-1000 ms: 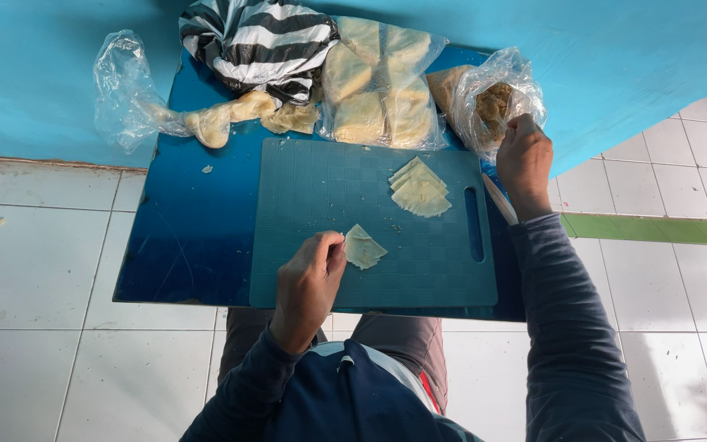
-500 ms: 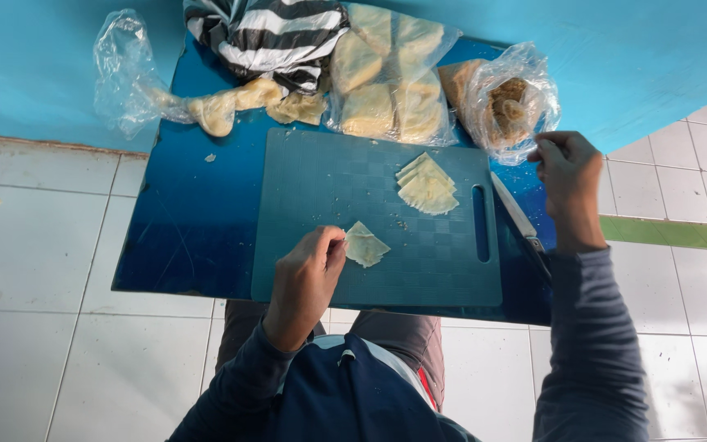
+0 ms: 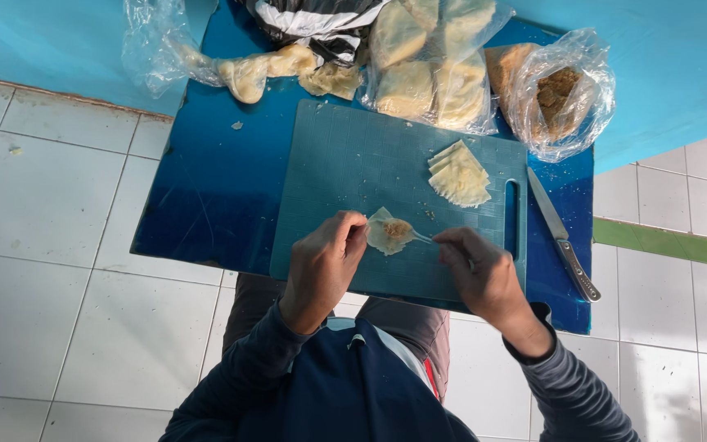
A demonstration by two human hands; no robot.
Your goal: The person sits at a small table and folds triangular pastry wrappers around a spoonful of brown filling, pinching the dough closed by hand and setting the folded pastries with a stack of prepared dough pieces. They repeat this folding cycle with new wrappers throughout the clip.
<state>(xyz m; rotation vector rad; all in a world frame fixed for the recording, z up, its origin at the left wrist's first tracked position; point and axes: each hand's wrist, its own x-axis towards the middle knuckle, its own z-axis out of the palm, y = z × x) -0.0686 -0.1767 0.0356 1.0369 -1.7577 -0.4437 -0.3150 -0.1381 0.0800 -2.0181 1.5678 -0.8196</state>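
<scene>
Head view, pale thin wrapper (image 3: 386, 236), brown filling dab centred, hands (image 3: 325, 266) touching edges

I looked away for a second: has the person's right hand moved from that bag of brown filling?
Yes. The right hand has come away from the bag of filling at the far corner and now sits over the near edge of the cutting board, beside the wrapper.

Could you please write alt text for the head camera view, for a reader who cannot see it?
A person's left hand steadies a thin pale dough wrapper on a teal plastic cutting board, while the right hand spoons brownish filling onto it. A stack of folded wrappers lies nearby; a metal knife rests on the blue table beside clear bags of dough.
</scene>
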